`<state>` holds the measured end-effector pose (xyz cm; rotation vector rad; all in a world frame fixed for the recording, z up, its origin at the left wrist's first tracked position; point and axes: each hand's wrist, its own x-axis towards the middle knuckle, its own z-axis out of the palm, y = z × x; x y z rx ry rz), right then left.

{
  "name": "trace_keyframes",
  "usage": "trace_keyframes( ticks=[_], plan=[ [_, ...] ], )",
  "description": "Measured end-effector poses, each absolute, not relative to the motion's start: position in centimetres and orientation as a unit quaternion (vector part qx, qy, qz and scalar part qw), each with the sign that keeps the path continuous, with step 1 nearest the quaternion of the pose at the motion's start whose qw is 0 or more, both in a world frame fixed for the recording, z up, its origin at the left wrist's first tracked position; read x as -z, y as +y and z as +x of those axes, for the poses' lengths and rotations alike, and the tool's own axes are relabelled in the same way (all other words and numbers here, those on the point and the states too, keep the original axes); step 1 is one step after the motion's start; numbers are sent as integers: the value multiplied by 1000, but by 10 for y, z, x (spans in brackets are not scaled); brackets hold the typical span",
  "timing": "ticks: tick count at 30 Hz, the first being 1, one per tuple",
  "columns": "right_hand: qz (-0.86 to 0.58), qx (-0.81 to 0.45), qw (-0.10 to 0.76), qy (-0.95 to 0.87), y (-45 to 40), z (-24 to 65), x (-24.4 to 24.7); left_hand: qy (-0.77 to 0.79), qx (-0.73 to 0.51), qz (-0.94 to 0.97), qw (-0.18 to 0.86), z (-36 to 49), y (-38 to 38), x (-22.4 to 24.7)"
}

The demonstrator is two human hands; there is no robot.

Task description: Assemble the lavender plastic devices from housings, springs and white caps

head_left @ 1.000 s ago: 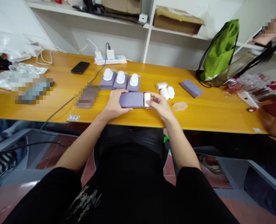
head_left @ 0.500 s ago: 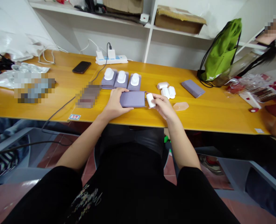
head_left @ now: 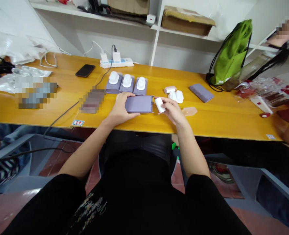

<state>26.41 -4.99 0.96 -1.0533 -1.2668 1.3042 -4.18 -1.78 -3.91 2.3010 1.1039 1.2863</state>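
Observation:
My left hand (head_left: pixel 120 108) is closed around a flat purple case (head_left: pixel 139 104) at the table's front, thumb along the near edge and fingers over the far edge. At the case's right end, my right hand (head_left: pixel 172 111) pinches a small white rounded piece (head_left: pixel 159 105), slightly tilted. A narrow gap separates piece and case, with a small dark detail at the case's end that I cannot make out. Behind stand three purple cases (head_left: pixel 114 88) topped with white ribbed pieces (head_left: pixel 141 83). More white pieces (head_left: pixel 175 97) and a pinkish piece (head_left: pixel 170 89) lie beyond my right hand.
A perforated purple case (head_left: pixel 202 93) and a flat peach-coloured piece (head_left: pixel 189 111) lie to the right. A power strip (head_left: pixel 116 62), phone (head_left: pixel 85 70) and cable (head_left: pixel 71 109) are left. A green drawstring bag (head_left: pixel 232 54) stands back right. Other people sit at both sides.
My right hand has shifted slightly right with the white piece, tilting it and widening the gap to the purple case. My left hand and the case stay nearly still.

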Motion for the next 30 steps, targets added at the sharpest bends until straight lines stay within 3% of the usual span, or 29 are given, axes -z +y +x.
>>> trace_keyframes(
  ticks=[30],
  plan=[
    [-418, -491, 485, -591, -57, 251, -10, 386, -423, 808, 141, -47, -15, 37]
  ],
)
